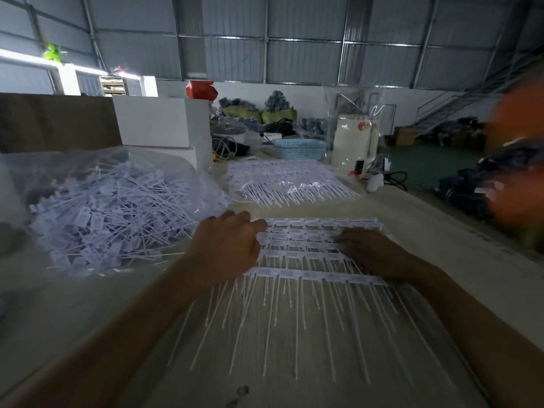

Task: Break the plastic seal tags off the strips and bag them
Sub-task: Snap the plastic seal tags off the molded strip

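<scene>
White plastic strips (318, 251), overlapping rows of flat rectangular tags with thin straight tails, lie on the pale table (441, 231) directly before me. Left hand (228, 245): I see fingers curled at the strips' left edge, gripping them there. Right hand (368, 251): palm down, fingers fairly straight, pressing on the rows at the right. Clear bag (97, 210), thin and crinkled, left of the strips, heaped with loose tags. Second bundle (288, 184) of strips in clear film, farther back. Blue perforated basket (300, 148) behind it.
</scene>
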`<state>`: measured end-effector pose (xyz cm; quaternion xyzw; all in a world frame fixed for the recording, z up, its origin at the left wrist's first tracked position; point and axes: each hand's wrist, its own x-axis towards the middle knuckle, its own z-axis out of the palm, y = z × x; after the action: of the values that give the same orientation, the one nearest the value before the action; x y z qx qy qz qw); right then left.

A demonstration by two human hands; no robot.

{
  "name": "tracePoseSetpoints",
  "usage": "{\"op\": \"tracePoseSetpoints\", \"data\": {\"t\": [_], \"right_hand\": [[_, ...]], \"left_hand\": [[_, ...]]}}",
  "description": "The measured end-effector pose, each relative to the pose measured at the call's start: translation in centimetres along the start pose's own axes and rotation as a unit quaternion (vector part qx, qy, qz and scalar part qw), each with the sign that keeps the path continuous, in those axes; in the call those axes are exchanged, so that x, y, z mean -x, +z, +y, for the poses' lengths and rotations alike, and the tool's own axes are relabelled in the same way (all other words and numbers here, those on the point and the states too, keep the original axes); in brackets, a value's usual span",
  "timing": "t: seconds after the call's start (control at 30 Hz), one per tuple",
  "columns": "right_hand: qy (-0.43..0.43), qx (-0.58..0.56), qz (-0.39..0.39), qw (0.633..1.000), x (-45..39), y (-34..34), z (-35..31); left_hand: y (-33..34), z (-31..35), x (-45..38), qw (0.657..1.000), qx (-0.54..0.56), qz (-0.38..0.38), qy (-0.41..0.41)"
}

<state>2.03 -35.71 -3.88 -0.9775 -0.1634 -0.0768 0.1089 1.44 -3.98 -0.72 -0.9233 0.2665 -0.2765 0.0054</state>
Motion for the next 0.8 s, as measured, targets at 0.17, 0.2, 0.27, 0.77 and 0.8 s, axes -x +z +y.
{"op": "tracePoseSetpoints", "data": {"t": [0.17, 0.2, 0.27, 0.77, 0.8], "right_hand": [[0.019, -0.053, 0.105, 0.993, 0.3, 0.1, 0.4], [0.039, -0.058, 0.133, 0.989, 0.0, 0.1, 0.7], [0.078, -0.031, 0.129, 0.988, -0.6, 0.2, 1.5], [0.016, -0.012, 0.301, 0.953, 1.4, -5.1, 1.4], [0.014, -0.028, 0.330, 0.943, 2.0, -6.3, 0.9]], "left_hand": [[1.5, -0.4, -2.1, 0.989, 0.090, 0.008, -0.114], [1.7, -0.5, -3.0, 0.988, 0.110, 0.014, -0.111], [2.4, -0.2, -5.0, 0.985, 0.157, -0.026, -0.070], [0.5, 0.8, -10.0, 0.956, 0.290, -0.031, -0.028], [-0.8, 0.6, -9.9, 0.950, 0.312, -0.018, -0.013]]}}
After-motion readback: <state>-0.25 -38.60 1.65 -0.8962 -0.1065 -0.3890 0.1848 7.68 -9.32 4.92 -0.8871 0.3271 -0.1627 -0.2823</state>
